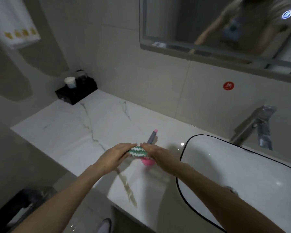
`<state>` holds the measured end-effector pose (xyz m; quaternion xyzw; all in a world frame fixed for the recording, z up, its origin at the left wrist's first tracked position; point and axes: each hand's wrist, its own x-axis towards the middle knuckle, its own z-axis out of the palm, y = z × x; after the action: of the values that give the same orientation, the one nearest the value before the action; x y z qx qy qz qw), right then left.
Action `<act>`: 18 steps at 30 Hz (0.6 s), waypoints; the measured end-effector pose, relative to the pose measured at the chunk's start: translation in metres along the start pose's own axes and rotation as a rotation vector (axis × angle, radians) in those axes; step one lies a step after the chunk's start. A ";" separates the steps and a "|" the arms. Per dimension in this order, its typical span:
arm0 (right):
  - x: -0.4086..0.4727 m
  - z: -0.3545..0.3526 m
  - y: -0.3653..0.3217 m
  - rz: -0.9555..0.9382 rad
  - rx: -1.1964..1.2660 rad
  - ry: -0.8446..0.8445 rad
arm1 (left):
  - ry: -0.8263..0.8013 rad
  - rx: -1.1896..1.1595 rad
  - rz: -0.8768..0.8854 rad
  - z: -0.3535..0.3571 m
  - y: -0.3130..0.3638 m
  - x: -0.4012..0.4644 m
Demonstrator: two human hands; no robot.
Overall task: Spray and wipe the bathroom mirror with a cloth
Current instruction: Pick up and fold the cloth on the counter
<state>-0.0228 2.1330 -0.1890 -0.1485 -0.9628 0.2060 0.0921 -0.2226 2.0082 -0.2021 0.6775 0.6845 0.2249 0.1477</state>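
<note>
surface [60, 132]: bare to the left; sink [242, 174] rim close right | left hand [114, 156] and right hand [155, 154] outstretched, both pinching folded cloth [138, 151]; spray bottle [151, 138] just behind

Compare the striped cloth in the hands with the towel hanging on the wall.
The cloth is green-and-white zigzag striped; the towel is white with a row of yellow motifs. The cloth is bunched between the left hand and right hand over the counter; the towel hangs flat, untouched. Both are fabric.
</note>
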 end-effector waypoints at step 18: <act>0.164 0.065 -0.061 0.438 0.164 0.386 | -0.203 -0.313 0.038 -0.072 -0.170 0.031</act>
<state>-0.2073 2.1088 -0.2026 -0.3808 -0.8528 0.2662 0.2384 -0.4067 2.0345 -0.2240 0.6781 0.6099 0.2621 0.3156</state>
